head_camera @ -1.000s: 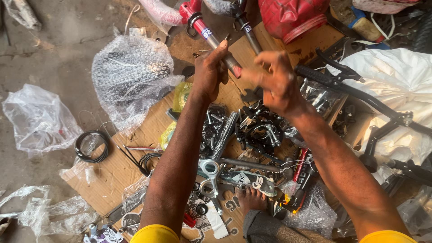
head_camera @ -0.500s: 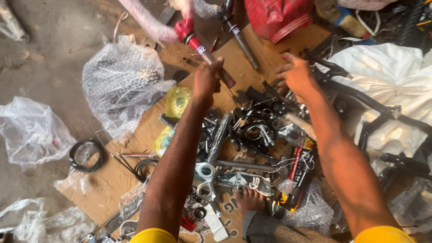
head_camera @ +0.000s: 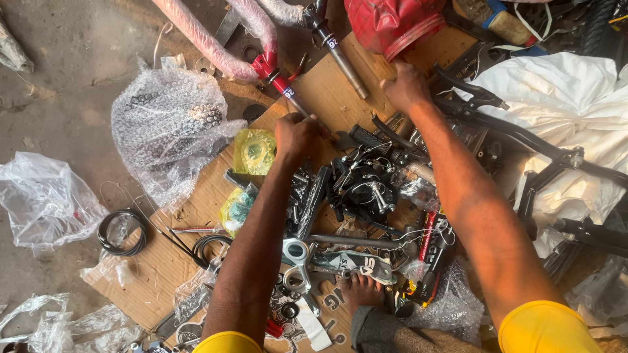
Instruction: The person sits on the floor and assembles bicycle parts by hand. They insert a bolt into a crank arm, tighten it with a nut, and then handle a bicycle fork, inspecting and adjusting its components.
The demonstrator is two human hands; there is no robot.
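My left hand is closed over the lower end of a slim fork leg that runs up to a red crown piece. My right hand is curled into a fist further right, beside the tip of a second grey fork leg and a black lever. Whether it grips anything is hidden. Between my forearms lies a heap of black and silver bicycle parts on a sheet of cardboard. A bare foot rests on the parts near the bottom.
Bubble wrap and two yellow bags lie left of my left hand. A black cable coil and a clear plastic bag sit at the left. A red object is at the top, a black bicycle frame on white wrapping at the right.
Both arms have stretched further forward and apart. My left hand slid down to the fork leg's end, and my right hand moved up and right toward the black lever.
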